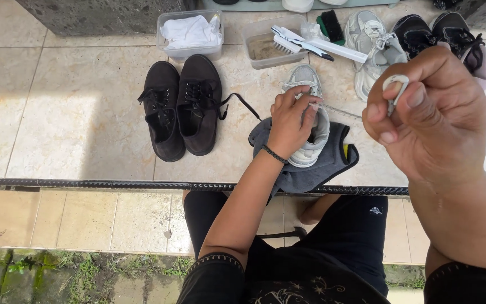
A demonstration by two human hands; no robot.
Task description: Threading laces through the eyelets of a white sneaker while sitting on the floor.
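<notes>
The pale grey sneaker (309, 121) stands on a dark grey cloth (310, 169) on the tiled floor (57, 112), its long axis running away from the person, toe at the far end. The left hand (291, 121) rests on its laced upper, fingers curled and pressed onto the tongue area, so this hand is the one on the shoe. The right hand (428, 112) is raised well apart to the right and nearer the camera, its thumb and fingers pinched shut on the end of a white shoelace (395, 90); a thin pale line toward the sneaker may be the lace's run. To the left stands a pair of black lace-up shoes (181, 107). Beyond lie a plastic tub with white cloth (189, 34), a second tub (265, 48), brushes (310, 45) and more sneakers (375, 50).
</notes>
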